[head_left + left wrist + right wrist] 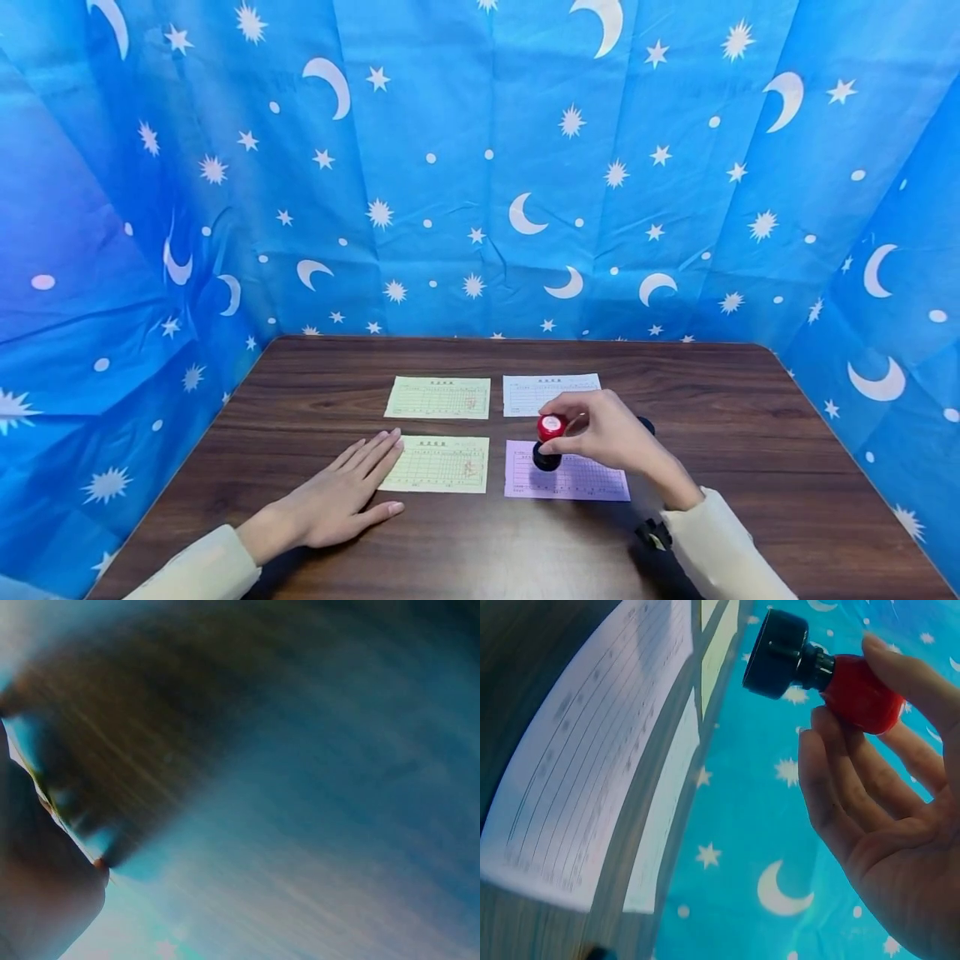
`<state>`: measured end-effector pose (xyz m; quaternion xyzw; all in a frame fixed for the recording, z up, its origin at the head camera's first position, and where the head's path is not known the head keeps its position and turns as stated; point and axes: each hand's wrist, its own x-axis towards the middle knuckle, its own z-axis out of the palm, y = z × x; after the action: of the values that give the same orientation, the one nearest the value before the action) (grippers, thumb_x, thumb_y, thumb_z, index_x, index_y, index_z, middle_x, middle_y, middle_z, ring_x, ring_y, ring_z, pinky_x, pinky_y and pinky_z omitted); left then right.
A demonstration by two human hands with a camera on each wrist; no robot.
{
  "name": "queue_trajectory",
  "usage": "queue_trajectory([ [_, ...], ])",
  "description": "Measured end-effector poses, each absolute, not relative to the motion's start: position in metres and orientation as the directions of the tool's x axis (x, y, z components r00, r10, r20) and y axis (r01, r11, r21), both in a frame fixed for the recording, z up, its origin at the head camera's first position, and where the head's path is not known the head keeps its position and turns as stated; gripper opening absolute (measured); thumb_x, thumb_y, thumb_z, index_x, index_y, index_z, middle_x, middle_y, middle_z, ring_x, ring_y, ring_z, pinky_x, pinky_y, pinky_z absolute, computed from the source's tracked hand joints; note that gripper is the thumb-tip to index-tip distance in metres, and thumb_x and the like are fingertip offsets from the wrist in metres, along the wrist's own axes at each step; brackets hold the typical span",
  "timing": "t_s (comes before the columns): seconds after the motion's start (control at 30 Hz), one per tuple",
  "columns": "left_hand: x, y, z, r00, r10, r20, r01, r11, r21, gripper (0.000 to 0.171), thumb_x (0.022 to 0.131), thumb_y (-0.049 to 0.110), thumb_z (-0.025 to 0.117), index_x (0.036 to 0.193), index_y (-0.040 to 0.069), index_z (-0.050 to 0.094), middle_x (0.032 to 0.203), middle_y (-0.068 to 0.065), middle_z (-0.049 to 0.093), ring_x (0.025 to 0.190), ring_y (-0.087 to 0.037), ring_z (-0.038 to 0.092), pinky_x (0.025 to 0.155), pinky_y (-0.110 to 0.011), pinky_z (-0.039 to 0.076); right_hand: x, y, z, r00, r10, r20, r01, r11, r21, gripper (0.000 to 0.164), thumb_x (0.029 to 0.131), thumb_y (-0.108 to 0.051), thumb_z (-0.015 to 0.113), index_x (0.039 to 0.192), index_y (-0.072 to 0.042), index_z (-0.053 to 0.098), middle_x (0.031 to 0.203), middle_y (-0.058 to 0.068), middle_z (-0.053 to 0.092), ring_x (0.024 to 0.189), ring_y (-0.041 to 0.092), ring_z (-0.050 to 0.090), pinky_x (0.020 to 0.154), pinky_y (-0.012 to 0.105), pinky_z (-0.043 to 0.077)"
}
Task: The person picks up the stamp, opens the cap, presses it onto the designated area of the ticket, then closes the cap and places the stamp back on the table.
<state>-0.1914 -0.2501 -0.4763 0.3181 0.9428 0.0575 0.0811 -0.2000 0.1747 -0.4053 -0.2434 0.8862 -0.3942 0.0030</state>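
Observation:
My right hand (603, 429) pinches the red knob of a round hand stamp (551, 427) between thumb and fingers. In the right wrist view, the black base of the stamp (776, 656) is tilted and stands off the paper. Below it in the head view lies a purple printed slip (600, 479). My left hand (337, 492) lies flat with straight fingers, its fingertips at the left edge of the nearer yellow-green slip (435, 467). That slip bears a red stamp mark on its right side. The left wrist view is dark and blurred.
Behind lie another yellow-green slip (435, 398) with a red mark and a white slip (525, 398), partly covered by my right hand. A dark object (647, 425) shows behind my right wrist. A blue star-and-moon curtain (480, 183) surrounds the brown wooden table (337, 358).

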Motion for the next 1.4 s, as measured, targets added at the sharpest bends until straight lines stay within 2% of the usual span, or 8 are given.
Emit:
queue_trajectory([
  [0.13,-0.191,-0.251,-0.476,-0.789,0.605,-0.103,0.589,0.794,0.150,0.085,0.107,0.067,0.036,0.170,0.012,0.017,0.179,-0.009,0.014,0.166,-0.033,0.017,0.132,-0.059,0.023,-0.194,0.190,-0.405,-0.885,-0.417,0.207,-0.432,0.571,-0.698,0.046,0.083,-0.031,0.091,0.123,-0.012,0.078,0.107,0.004,0.079,0.086,0.010,0.074,0.076,0.021,0.062],
  [0.37,-0.193,-0.250,-0.472,-0.785,0.613,-0.089,0.603,0.789,0.119,0.086,0.106,0.069,0.037,0.170,0.014,0.018,0.179,-0.010,0.014,0.165,-0.034,0.018,0.129,-0.060,0.028,-0.189,0.213,-0.409,-0.904,-0.393,0.168,-0.385,0.580,-0.718,0.042,0.084,-0.032,0.090,0.121,-0.015,0.077,0.117,0.009,0.074,0.099,0.025,0.079,0.085,0.037,0.067],
  [0.57,-0.193,-0.238,-0.466,-0.769,0.638,-0.035,0.632,0.768,0.106,0.086,0.106,0.067,0.041,0.171,0.018,0.014,0.179,-0.008,0.011,0.166,-0.031,0.017,0.128,-0.061,0.027,-0.185,0.228,-0.410,-0.903,-0.409,0.130,-0.372,0.592,-0.715,0.040,0.088,-0.025,0.087,0.125,-0.013,0.074,0.121,0.011,0.074,0.104,0.024,0.077,0.088,0.034,0.066],
  [0.73,-0.194,-0.211,-0.452,-0.726,0.688,-0.006,0.684,0.723,0.093,0.082,0.107,0.062,0.044,0.170,0.017,0.017,0.178,-0.009,0.016,0.164,-0.031,0.020,0.128,-0.062,0.028,-0.183,0.237,-0.411,-0.903,-0.404,0.146,-0.387,0.617,-0.685,0.040,0.088,-0.022,0.086,0.124,-0.012,0.074,0.117,0.009,0.075,0.100,0.019,0.075,0.087,0.035,0.066],
  [0.97,-0.201,-0.159,-0.445,-0.653,0.757,-0.011,0.754,0.652,0.082,0.076,0.110,0.058,0.042,0.170,0.017,0.022,0.178,-0.007,0.018,0.164,-0.031,0.021,0.128,-0.060,0.029,-0.181,0.243,-0.412,-0.941,-0.319,0.115,-0.307,0.661,-0.685,0.041,0.084,-0.024,0.090,0.120,-0.014,0.074,0.105,0.002,0.077,0.086,0.013,0.068,0.075,0.021,0.059],
  [1.07,-0.205,-0.140,-0.445,-0.626,0.780,-0.013,0.777,0.625,0.081,0.074,0.110,0.057,0.041,0.169,0.015,0.024,0.177,-0.009,0.021,0.164,-0.031,0.022,0.129,-0.058,0.029,-0.181,0.246,-0.412,-0.943,-0.312,0.116,-0.303,0.662,-0.685,0.038,0.083,-0.024,0.091,0.117,-0.014,0.075,0.105,0.002,0.077,0.086,0.014,0.068,0.076,0.024,0.061],
  [1.23,-0.212,-0.117,-0.451,-0.588,0.809,-0.022,0.808,0.588,0.019,0.074,0.111,0.057,0.039,0.167,0.011,0.027,0.175,-0.010,0.028,0.163,-0.030,0.026,0.131,-0.052,0.029,-0.180,0.251,-0.414,-0.942,-0.313,0.125,-0.307,0.645,-0.699,0.038,0.084,-0.023,0.090,0.118,-0.013,0.076,0.111,0.005,0.078,0.097,0.016,0.073,0.087,0.036,0.066],
  [1.4,-0.214,-0.100,-0.457,-0.553,0.833,-0.038,0.833,0.553,-0.012,0.074,0.111,0.057,0.039,0.166,0.008,0.032,0.174,-0.011,0.030,0.163,-0.031,0.026,0.132,-0.049,0.030,-0.180,0.256,-0.418,-0.938,-0.320,0.132,-0.311,0.615,-0.725,0.039,0.085,-0.022,0.089,0.121,-0.012,0.076,0.113,0.007,0.078,0.101,0.019,0.075,0.090,0.038,0.066],
])
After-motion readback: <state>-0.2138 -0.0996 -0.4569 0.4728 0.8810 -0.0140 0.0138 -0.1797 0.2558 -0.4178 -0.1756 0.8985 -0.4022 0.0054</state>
